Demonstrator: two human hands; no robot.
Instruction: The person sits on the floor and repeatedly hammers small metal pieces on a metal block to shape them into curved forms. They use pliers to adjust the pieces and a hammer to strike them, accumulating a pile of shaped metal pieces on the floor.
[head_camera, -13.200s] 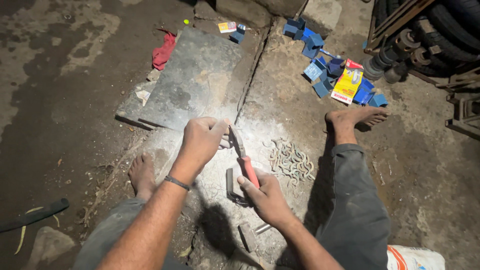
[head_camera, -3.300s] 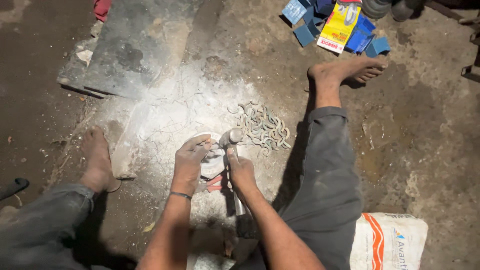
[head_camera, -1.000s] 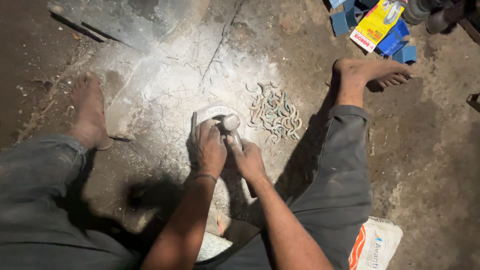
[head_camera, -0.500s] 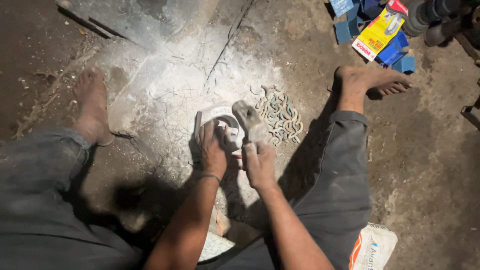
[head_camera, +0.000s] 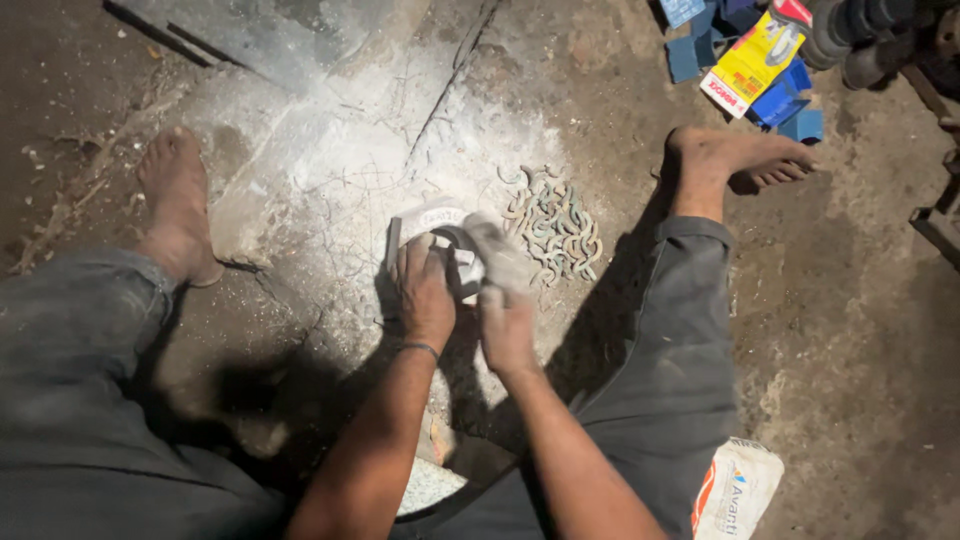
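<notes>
Centre frame: left hand (head_camera: 425, 295) is clamping down, fingers curled, on a pale curved metal piece (head_camera: 432, 222) lying on the dusty floor (head_camera: 300, 170). Right hand (head_camera: 505, 325) is gripping a blurred hammer (head_camera: 497, 250). Piece looks stiff, heavy; best pinned by its flat rim. Right of centre: pile of bent hooks (head_camera: 555, 225).

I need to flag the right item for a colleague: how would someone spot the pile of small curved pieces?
Start at the white dusty patch of floor. Just right of the hammer head lies the pile of small curved pieces: pale, hook-shaped bits heaped together, unlike the blue boxes farther away.
</notes>
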